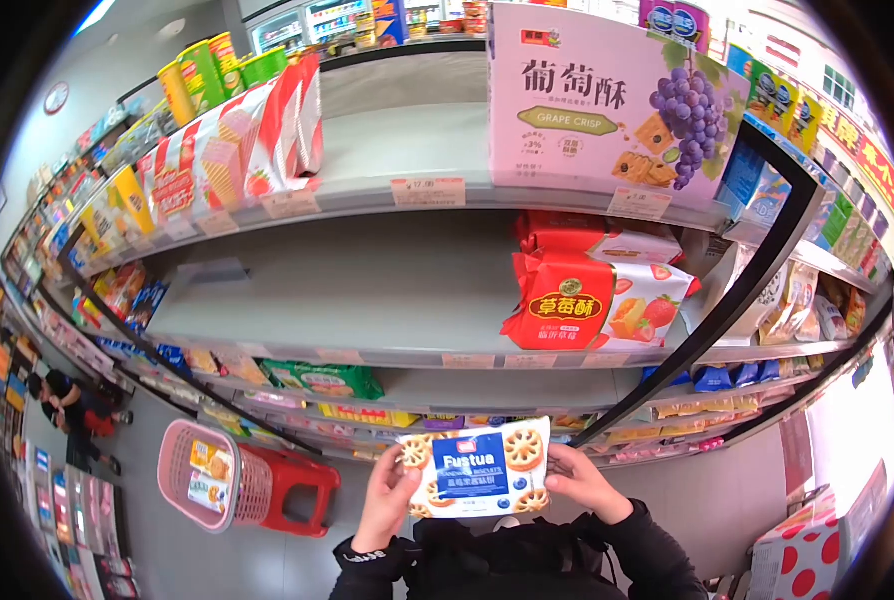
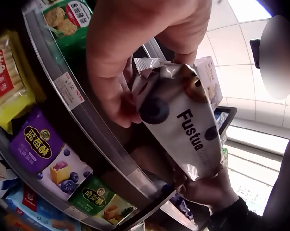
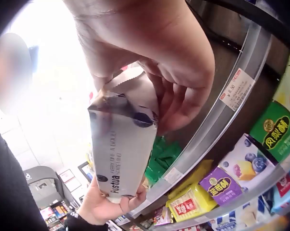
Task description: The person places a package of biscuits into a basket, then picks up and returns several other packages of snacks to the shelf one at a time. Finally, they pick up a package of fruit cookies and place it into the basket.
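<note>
Both hands hold up one pack of Fustua sandwich biscuits [image 1: 475,468], white with a blue label, its printed face upward in the head view. At the left end my left hand [image 1: 391,494] pinches the pack between thumb and fingers. My right hand [image 1: 585,482] grips the opposite end the same way. From the left wrist, the side of the biscuit pack [image 2: 183,125] shows a blueberry print and the brand name. In the right wrist view the pack [image 3: 120,149] runs between the two hands, its crimped end near the right fingers.
Shelves rise ahead, with a red strawberry pastry pack [image 1: 577,300] and a large grape crisp box [image 1: 607,105]. At left, a pink basket [image 1: 175,470] containing packs sits by a red stool [image 1: 302,490]. A person [image 1: 72,410] is farther left; a polka-dot box [image 1: 802,550] stands lower right.
</note>
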Demonstrator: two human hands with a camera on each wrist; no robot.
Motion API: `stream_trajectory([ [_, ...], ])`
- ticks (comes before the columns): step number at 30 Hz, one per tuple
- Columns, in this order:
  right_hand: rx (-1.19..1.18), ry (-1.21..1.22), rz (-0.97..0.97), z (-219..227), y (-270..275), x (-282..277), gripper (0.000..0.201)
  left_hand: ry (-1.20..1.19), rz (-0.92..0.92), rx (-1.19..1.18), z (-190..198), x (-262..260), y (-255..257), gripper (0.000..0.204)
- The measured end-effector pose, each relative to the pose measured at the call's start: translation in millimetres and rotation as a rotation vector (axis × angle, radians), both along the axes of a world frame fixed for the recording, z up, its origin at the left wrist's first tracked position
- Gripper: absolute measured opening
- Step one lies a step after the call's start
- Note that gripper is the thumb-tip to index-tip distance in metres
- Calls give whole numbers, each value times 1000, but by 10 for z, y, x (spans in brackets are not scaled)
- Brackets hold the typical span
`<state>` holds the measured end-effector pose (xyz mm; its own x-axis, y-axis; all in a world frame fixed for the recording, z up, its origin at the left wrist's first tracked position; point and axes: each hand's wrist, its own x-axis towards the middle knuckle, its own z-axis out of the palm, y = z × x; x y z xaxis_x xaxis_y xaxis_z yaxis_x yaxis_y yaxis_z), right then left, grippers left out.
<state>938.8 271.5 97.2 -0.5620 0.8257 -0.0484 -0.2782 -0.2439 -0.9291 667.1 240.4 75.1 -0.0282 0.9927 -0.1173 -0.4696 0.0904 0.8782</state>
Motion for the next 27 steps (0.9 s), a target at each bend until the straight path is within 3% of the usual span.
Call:
stream_trajectory([
  [1, 10, 42, 97, 46, 16, 28, 74, 5, 6, -10, 61, -26, -25, 57],
  [5, 204, 21, 214, 343, 63, -26, 96, 55, -3, 125, 476, -144, -49, 59],
  [10, 408, -79, 193, 717, 161, -226, 93, 156, 80, 169, 909, -276, 48, 56],
  [14, 514, -30, 59, 837, 231, -328, 84, 190, 162, 246, 1126, -348, 195, 48],
  [18, 683, -153, -110, 891, 344, -415, 61, 207, 95, 252, 1260, -474, 421, 34],
  [20, 873, -415, -183, 984, 389, -457, 51, 232, 68, 241, 1261, -562, 533, 33],
  [24, 1082, -569, -321, 1052, 541, -624, 39, 199, 7, 224, 1337, -747, 754, 37],
  [27, 1060, -558, -439, 1132, 653, -824, 30, 204, -113, 164, 1542, -910, 883, 34],
])
